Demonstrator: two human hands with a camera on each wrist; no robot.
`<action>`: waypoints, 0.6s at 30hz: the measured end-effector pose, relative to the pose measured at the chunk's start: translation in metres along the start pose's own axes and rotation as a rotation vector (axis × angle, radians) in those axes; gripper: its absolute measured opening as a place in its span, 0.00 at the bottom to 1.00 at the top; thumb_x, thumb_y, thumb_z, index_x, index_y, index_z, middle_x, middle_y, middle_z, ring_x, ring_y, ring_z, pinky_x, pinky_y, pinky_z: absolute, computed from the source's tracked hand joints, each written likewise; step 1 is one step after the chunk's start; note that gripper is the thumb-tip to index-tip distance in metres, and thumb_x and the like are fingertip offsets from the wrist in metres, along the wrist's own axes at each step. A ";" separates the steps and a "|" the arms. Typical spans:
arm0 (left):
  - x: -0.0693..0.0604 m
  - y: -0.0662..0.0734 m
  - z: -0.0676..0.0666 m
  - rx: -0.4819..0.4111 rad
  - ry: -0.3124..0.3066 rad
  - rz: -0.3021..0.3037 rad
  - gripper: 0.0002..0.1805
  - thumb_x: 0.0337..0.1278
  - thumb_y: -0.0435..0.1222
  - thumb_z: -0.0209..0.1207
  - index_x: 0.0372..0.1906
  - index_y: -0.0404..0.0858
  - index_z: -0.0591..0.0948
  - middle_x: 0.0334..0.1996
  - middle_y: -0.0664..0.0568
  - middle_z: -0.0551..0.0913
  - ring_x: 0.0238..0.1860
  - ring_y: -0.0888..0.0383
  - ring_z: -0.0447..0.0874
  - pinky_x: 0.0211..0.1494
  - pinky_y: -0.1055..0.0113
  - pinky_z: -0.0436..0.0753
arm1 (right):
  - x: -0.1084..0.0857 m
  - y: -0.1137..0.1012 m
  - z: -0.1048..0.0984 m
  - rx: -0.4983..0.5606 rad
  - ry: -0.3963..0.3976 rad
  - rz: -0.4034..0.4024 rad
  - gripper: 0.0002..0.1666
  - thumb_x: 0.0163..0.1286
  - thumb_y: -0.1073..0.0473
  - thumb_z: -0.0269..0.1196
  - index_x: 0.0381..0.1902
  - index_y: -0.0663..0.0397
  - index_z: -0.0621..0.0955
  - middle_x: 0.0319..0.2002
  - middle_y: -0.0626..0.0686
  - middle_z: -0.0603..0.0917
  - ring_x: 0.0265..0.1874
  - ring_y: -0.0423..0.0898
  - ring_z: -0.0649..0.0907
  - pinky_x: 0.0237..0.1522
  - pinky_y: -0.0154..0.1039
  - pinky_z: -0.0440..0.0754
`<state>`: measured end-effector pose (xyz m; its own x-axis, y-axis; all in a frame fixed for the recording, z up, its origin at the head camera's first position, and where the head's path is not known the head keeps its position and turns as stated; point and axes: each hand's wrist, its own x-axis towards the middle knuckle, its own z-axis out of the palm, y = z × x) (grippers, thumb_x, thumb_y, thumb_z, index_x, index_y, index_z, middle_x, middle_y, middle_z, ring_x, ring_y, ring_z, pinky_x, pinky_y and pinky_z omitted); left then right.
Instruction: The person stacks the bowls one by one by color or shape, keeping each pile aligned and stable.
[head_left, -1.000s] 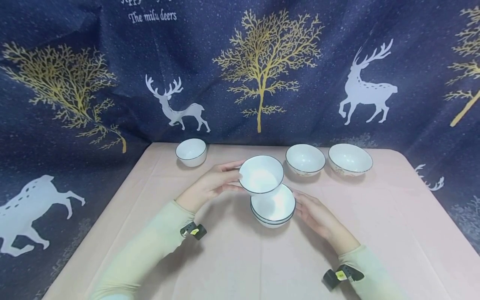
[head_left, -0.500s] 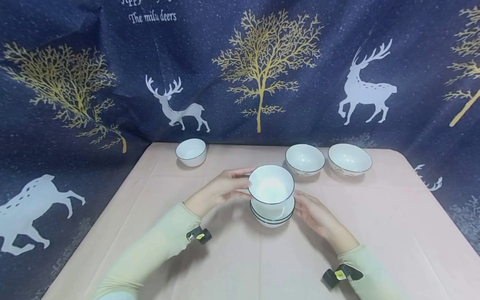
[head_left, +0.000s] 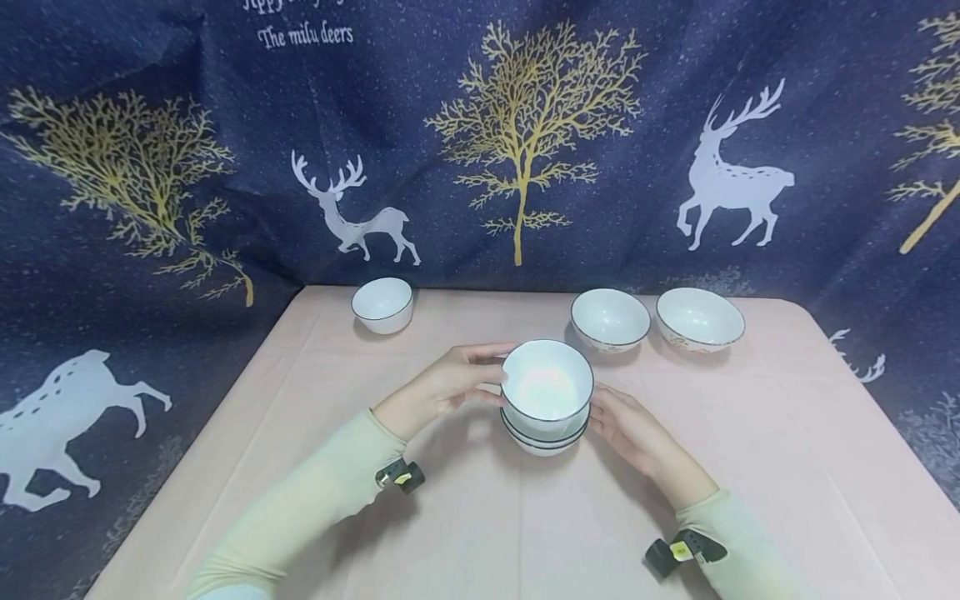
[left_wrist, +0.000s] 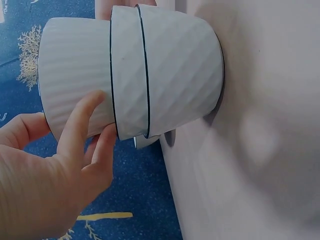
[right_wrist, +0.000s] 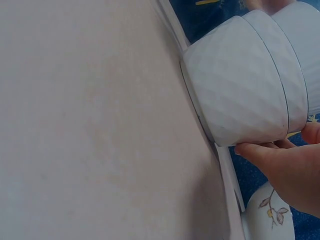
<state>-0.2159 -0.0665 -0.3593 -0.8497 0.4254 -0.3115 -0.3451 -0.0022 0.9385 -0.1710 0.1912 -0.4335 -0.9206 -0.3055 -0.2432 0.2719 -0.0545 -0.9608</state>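
The top bowl [head_left: 546, 379] hides most of the inside of the lower bowls [head_left: 546, 450].

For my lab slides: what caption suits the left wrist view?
Left grip holding a ribbed white bowl over two nested, diamond-textured bowls.

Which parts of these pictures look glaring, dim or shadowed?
Head view: glare whitens the inside of the top bowl, with small highlights in the far-right bowl; left wrist view: dimmer, soft shadows on the tabletop; right wrist view: also dim, a dark shadow low in the frame.
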 end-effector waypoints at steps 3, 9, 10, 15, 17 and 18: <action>0.000 0.000 0.001 0.004 0.010 -0.004 0.33 0.48 0.16 0.55 0.64 0.32 0.72 0.65 0.35 0.67 0.56 0.38 0.76 0.45 0.53 0.87 | 0.000 0.000 0.000 -0.005 0.011 0.006 0.35 0.78 0.49 0.43 0.73 0.64 0.54 0.73 0.60 0.57 0.72 0.52 0.60 0.65 0.32 0.68; 0.001 -0.002 0.002 0.023 0.021 -0.002 0.31 0.49 0.16 0.56 0.63 0.31 0.73 0.64 0.36 0.70 0.55 0.40 0.77 0.44 0.54 0.88 | -0.001 0.000 0.000 0.006 0.007 -0.002 0.35 0.79 0.49 0.41 0.73 0.65 0.53 0.74 0.60 0.56 0.72 0.52 0.59 0.68 0.34 0.65; 0.001 -0.002 0.002 0.029 0.023 -0.002 0.31 0.49 0.16 0.56 0.63 0.31 0.74 0.64 0.36 0.71 0.54 0.40 0.78 0.43 0.54 0.88 | -0.001 0.000 0.000 0.006 0.004 -0.003 0.35 0.79 0.48 0.41 0.73 0.65 0.53 0.74 0.60 0.56 0.72 0.52 0.59 0.68 0.35 0.64; 0.002 -0.003 0.004 0.060 0.038 0.003 0.29 0.49 0.17 0.58 0.60 0.31 0.76 0.58 0.36 0.75 0.47 0.45 0.82 0.43 0.55 0.88 | -0.002 0.000 0.000 0.007 0.006 -0.005 0.36 0.79 0.46 0.40 0.73 0.65 0.53 0.73 0.61 0.56 0.72 0.53 0.59 0.69 0.35 0.64; 0.002 -0.004 0.004 0.076 0.049 0.001 0.28 0.49 0.17 0.59 0.59 0.31 0.77 0.55 0.36 0.77 0.44 0.48 0.83 0.42 0.56 0.88 | -0.002 0.000 0.000 0.010 0.006 -0.003 0.36 0.79 0.46 0.40 0.74 0.65 0.53 0.74 0.61 0.56 0.72 0.53 0.59 0.69 0.35 0.63; 0.003 -0.004 0.004 0.085 0.053 0.000 0.27 0.49 0.17 0.59 0.59 0.31 0.77 0.54 0.36 0.77 0.42 0.49 0.84 0.42 0.56 0.88 | -0.002 0.000 0.000 0.012 0.007 -0.002 0.36 0.79 0.46 0.40 0.74 0.65 0.53 0.74 0.61 0.56 0.72 0.52 0.58 0.69 0.35 0.63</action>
<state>-0.2149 -0.0613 -0.3635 -0.8705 0.3769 -0.3166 -0.3118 0.0755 0.9472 -0.1693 0.1922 -0.4331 -0.9230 -0.2987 -0.2425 0.2735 -0.0662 -0.9596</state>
